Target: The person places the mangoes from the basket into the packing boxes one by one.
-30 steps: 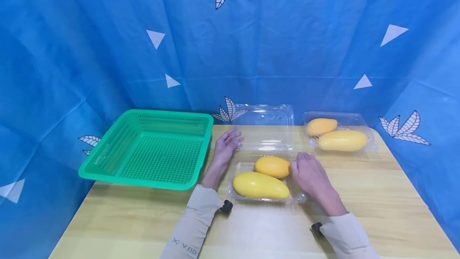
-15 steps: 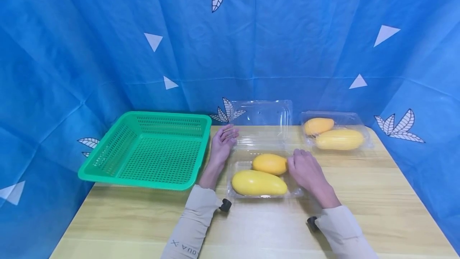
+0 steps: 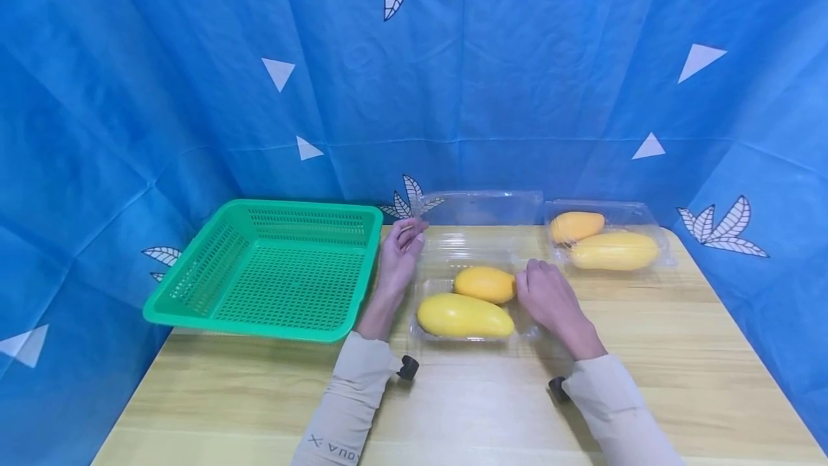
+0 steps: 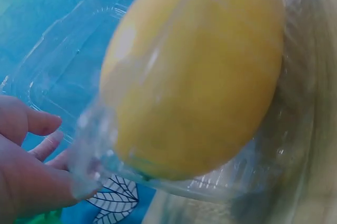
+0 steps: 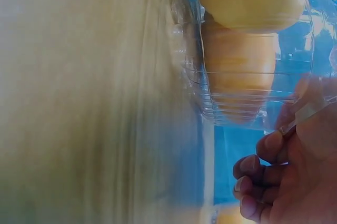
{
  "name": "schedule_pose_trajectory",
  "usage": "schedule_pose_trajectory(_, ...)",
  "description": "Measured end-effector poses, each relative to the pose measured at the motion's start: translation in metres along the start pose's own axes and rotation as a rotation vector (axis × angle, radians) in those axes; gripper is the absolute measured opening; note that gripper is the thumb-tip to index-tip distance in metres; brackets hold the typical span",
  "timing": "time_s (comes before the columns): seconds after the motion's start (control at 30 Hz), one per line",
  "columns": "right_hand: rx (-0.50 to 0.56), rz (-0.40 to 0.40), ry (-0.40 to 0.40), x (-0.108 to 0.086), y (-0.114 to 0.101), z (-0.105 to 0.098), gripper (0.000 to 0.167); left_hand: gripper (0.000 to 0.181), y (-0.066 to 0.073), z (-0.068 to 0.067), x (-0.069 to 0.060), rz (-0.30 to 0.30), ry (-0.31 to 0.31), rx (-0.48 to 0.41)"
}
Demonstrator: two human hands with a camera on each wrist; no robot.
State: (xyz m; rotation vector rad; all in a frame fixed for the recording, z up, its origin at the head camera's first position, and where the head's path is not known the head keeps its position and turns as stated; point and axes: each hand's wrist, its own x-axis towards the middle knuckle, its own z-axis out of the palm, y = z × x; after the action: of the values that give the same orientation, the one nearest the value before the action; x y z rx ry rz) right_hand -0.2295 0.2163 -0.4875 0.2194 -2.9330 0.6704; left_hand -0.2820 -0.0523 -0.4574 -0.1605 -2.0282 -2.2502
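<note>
A clear plastic clamshell box (image 3: 430,286), its lid (image 3: 479,211) raised at the back, holds a long yellow fruit (image 3: 464,316) in front and a smaller orange-yellow mango-like fruit (image 3: 484,285) behind. My left hand (image 3: 396,254) is at the box's left side near the hinge; close up, the left thumb (image 4: 52,184) overlaps the plastic edge with fingers behind it. On the opposite side, my right hand (image 3: 548,295) pinches the rim between thumb and curled fingers, as the right wrist view shows by the right hand (image 5: 303,168). The box's underside shows there, off the table.
To the left stands a green slotted basket (image 3: 155,304). At the back right, another clear box (image 3: 624,214) holds two similar yellow fruits (image 3: 614,250). A blue patterned curtain (image 3: 362,92) hangs behind the wooden table (image 3: 466,416).
Both hands have shifted the box with its fruits slightly away toward the back. The lid's visible outline has changed, its top edge now lower and reaching farther right than half a second ago.
</note>
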Motion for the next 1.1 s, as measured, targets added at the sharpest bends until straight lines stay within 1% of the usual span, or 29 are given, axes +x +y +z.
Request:
schedule_pose_trajectory(0.13,0.006,0.01,-0.003,0.005,0.001,0.001,0.032,0.031,0.008,0.001,-0.004,-0.012,-0.003,0.059)
schedule_pose_trajectory(0.2,0.014,0.016,-0.008,0.007,0.001,0.001,0.033,0.03,0.011,0.001,-0.006,-0.008,-0.006,0.099)
schedule_pose_trajectory(0.37,0.063,0.033,-0.024,0.012,0.002,0.002,0.031,0.029,0.013,-0.001,-0.014,0.023,-0.026,0.234)
schedule_pose_trajectory(0.47,0.101,0.045,-0.036,0.015,0.003,0.002,0.029,0.031,0.013,-0.003,-0.019,0.038,-0.048,0.281)
schedule_pose_trajectory(0.53,0.132,0.054,-0.045,0.016,0.004,0.002,0.028,0.032,0.014,-0.004,-0.022,0.048,-0.067,0.294)
schedule_pose_trajectory(0.6,0.168,0.065,-0.054,0.017,0.005,0.002,0.029,0.034,0.013,-0.006,-0.025,0.053,-0.087,0.321)
schedule_pose_trajectory(0.8,0.311,0.089,-0.092,0.018,0.011,0.004,0.044,0.042,0.011,-0.016,-0.034,0.087,-0.172,0.379)
schedule_pose_trajectory(0.9,0.372,0.107,-0.111,0.015,0.013,0.004,0.058,0.046,0.01,-0.021,-0.039,0.106,-0.214,0.404)
schedule_pose_trajectory(0.97,0.431,0.128,-0.132,0.014,0.014,0.004,0.066,0.049,0.011,-0.023,-0.043,0.112,-0.227,0.428)
schedule_pose_trajectory(1.03,0.496,0.144,-0.146,0.014,0.015,0.003,0.068,0.05,0.011,-0.026,-0.045,0.122,-0.239,0.438)
schedule_pose_trajectory(1.07,0.533,0.144,-0.148,0.014,0.015,0.002,0.067,0.051,0.01,-0.027,-0.046,0.126,-0.245,0.443)
schedule_pose_trajectory(1.1,0.577,0.147,-0.151,0.014,0.015,0.001,0.062,0.052,0.009,-0.028,-0.047,0.125,-0.251,0.444)
